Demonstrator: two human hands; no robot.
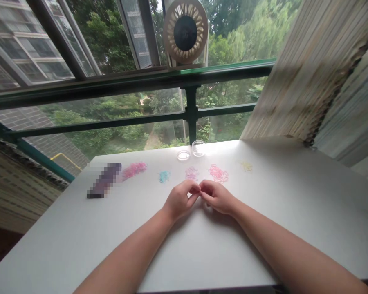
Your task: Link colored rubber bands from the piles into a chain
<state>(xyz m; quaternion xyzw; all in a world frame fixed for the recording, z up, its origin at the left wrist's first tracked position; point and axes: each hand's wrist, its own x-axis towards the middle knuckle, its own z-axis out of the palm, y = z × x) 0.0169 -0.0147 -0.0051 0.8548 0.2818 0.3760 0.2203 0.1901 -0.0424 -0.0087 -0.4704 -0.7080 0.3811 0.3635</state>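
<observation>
My left hand (181, 199) and my right hand (218, 196) meet fingertip to fingertip above the white table (110, 237). Both are closed in a pinch, and whatever is between the fingers is too small to make out. Just beyond them lie a pile of small lilac pieces (191, 173) and a pile of pink-red pieces (218, 173), thin like little bands. A turquoise pile (164, 176) sits to the left of these, and farther left is a mixed pink and purple heap (135, 170). Over on the right is a small yellow pile (247, 165).
Near the table's far edge stand a clear round container (198, 148) and a clear round lid or shallow dish (183, 155). A blurred-out dark oblong (104, 180) lies at left. Behind are a green railing (129, 85), a round fan (185, 32) and a curtain (282, 81).
</observation>
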